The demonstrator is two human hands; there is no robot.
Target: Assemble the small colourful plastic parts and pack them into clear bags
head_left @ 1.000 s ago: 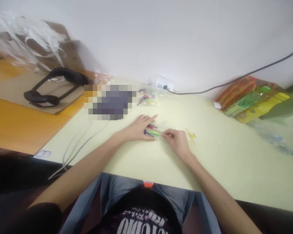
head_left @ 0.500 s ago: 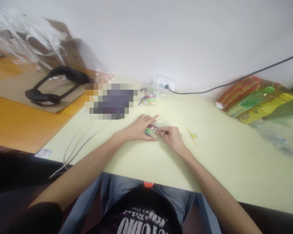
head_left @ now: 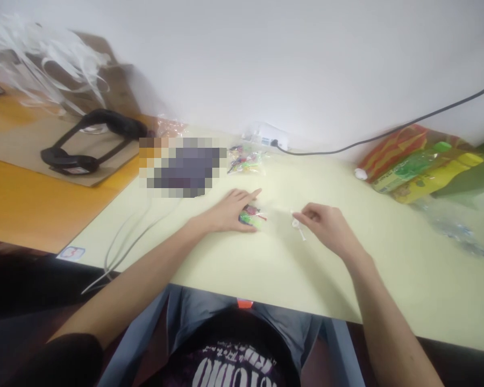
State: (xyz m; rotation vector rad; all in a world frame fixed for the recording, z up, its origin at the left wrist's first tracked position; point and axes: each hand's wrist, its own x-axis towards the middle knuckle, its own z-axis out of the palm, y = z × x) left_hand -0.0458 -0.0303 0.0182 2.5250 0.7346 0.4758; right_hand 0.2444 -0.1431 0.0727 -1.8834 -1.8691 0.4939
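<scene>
My left hand lies flat on the table with fingers spread, its thumb and fingers on either side of a small clear plastic bag. Green, red and dark pieces show in the bag; part of it is hidden under the palm. To the right, my right hand is raised a little over the table. Thumb and forefinger pinch a small white plastic piece, which has a round part and a thin stem hanging down. Its exact kind is too small to tell.
Behind my hands lies another clear bag of coloured pieces. A white box and black cable are by the wall. Bright packages stand at the right. A black frame-like object and white cables are left.
My right hand has moved right, away from the bag, with the white piece now showing in its pinch. The small yellow piece on the table is now hidden by it. My left hand stays put.
</scene>
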